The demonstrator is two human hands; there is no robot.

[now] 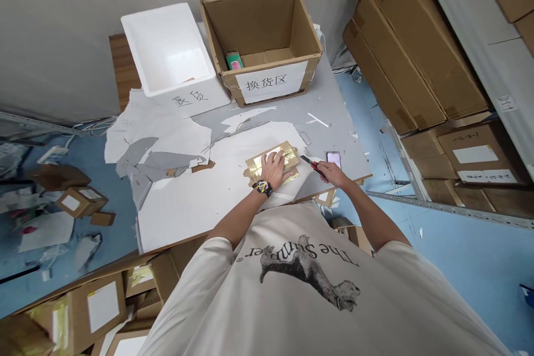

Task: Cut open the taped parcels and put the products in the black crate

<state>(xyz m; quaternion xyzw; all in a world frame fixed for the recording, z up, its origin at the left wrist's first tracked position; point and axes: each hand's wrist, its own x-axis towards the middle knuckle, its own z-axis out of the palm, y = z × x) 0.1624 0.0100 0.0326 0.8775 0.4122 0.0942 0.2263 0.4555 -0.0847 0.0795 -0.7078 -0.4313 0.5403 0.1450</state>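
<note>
My left hand [273,170], with a watch on its wrist, lies spread on top of a small cardboard box [291,158] wrapped in shiny yellowish tape. A white label on the box is partly hidden under the fingers. To the right, my right hand [331,172] is closed round the red and black handle of a utility knife [310,163]. The knife's dark blade points up and left toward the box, a short way from its right side. Just beyond the right hand lies a phone [334,159] with its screen lit.
At the back of the table [179,211] stand a white foam box [200,97] and a large open carton [275,80] with a small green box [234,60] inside. Torn paper [162,158] covers the left side. Stacked cartons [409,50] fill the right shelf; more boxes [102,306] sit lower left.
</note>
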